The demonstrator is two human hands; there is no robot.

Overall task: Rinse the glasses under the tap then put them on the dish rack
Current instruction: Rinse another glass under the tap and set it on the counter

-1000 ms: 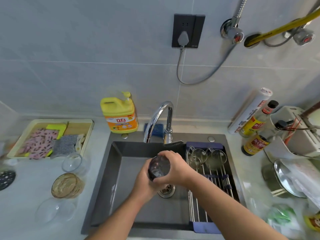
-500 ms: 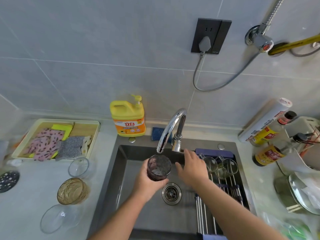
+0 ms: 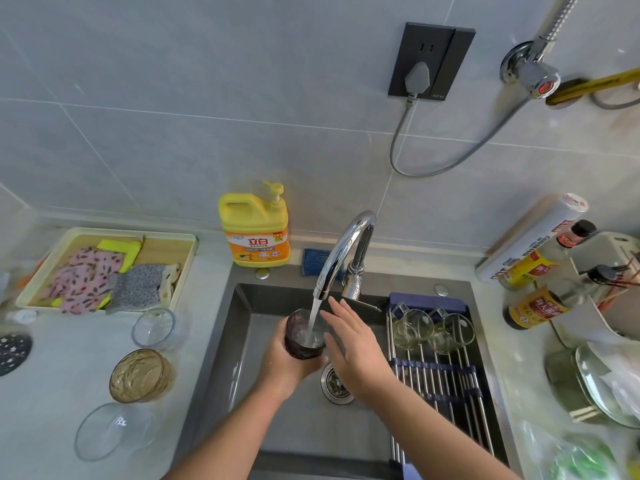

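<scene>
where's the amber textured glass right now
Head view: the amber textured glass stands on the counter left of the dark sink, between a small clear glass and a wide clear glass.

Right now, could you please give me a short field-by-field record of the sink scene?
tap: running, stream falling into the dark glass
dark glass: upright under the spout, gripped by the left hand
right hand: open, fingers straight, beside the glass
dish rack: over the right side of the sink, two clear glasses at its far end
left counter: amber glass, far clear glass, near clear glass
</scene>
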